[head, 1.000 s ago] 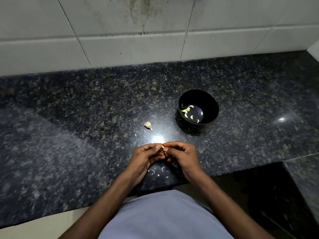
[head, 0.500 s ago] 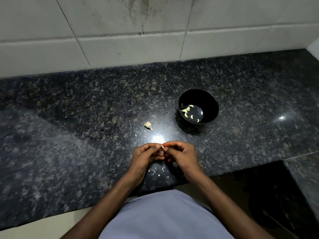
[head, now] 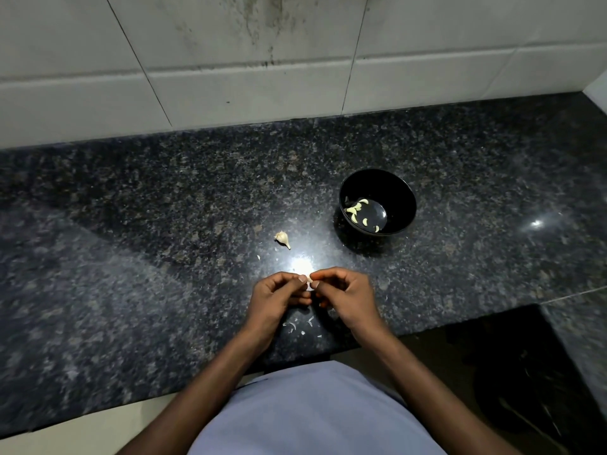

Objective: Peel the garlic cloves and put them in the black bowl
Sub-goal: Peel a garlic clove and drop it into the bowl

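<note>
Peeling is the step in hand: just below the frame's centre, the left hand [head: 276, 298] and right hand [head: 346, 295] meet fingertip to fingertip, both pinching 1 small garlic clove [head: 309, 280] between them. Next, I judge, the last skin must come away before the clove travels up and right to the black bowl [head: 394, 185], which holds about 6 peeled cloves [head: 356, 209]. 1 unpeeled clove [head: 282, 238] lies left of the bowl. Several skin scraps [head: 300, 325] dot the granite counter [head: 131, 224] beneath the hands.

Dim, wide-angle bowed view; overhead light glares on the countertop [head: 303, 265], edges soft.
</note>
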